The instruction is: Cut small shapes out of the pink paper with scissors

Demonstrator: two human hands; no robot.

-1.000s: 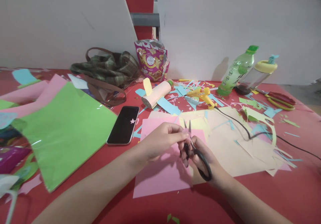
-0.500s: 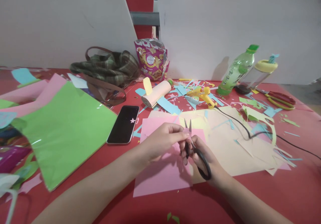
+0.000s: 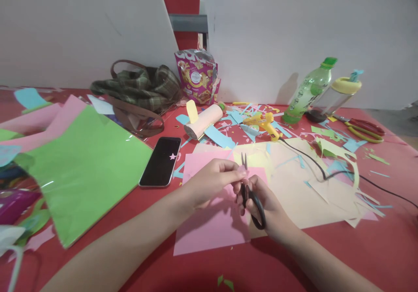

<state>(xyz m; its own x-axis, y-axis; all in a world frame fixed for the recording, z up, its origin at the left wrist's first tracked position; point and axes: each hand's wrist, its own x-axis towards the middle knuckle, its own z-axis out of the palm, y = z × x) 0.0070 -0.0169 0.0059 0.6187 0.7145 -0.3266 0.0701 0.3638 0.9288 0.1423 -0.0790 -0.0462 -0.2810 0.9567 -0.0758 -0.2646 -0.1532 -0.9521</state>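
My left hand (image 3: 209, 183) pinches a small pink paper scrap (image 3: 242, 169) between thumb and fingertips. My right hand (image 3: 267, 209) grips black-handled scissors (image 3: 250, 191), blades pointing up and closed on that scrap. Both hands hover over a pink paper sheet (image 3: 212, 222) lying on the red table (image 3: 385, 248). A cream paper sheet (image 3: 300, 187) lies just to the right of them.
A black phone (image 3: 161, 161) lies left of my hands, a large green sheet (image 3: 81, 165) further left. Behind are a paper roll (image 3: 202, 121), a yellow glue gun (image 3: 263, 124) with a black cord, a green bottle (image 3: 307, 92), red-yellow scissors (image 3: 362, 130), a plaid bag (image 3: 137, 91) and a snack pouch (image 3: 197, 76).
The scissor blades, open a second ago, have closed on the pink scrap. My right hand has squeezed the handles together; my left hand stays put.
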